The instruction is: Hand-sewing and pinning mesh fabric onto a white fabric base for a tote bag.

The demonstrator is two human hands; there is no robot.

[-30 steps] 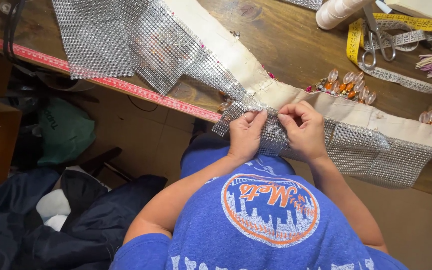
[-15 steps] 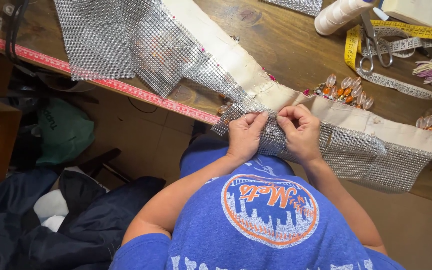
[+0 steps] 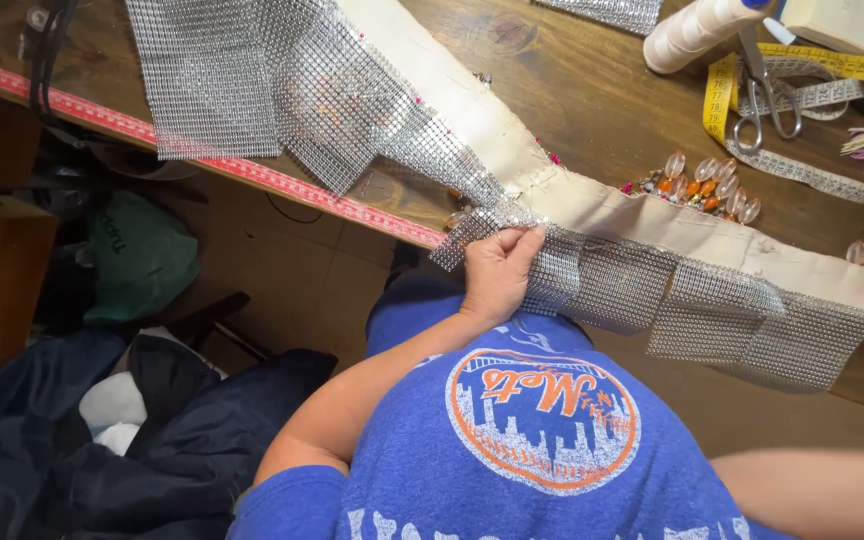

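At mid-frame the left hand [image 3: 497,270] pinches the silver rhinestone mesh [image 3: 612,285] closed between thumb and fingers, pressing it against the cream fabric band [image 3: 592,200] at the wooden table [image 3: 572,90] edge, seemingly to keep it aligned. The right hand is out of view; only a forearm shows at lower right. Upper right lie scissors [image 3: 767,100], a yellow tape measure [image 3: 832,65] and a white thread cone [image 3: 692,30].

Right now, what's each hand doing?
Left hand: closed, pinching the silver mesh trim.
Right hand: out of view; only the forearm shows.
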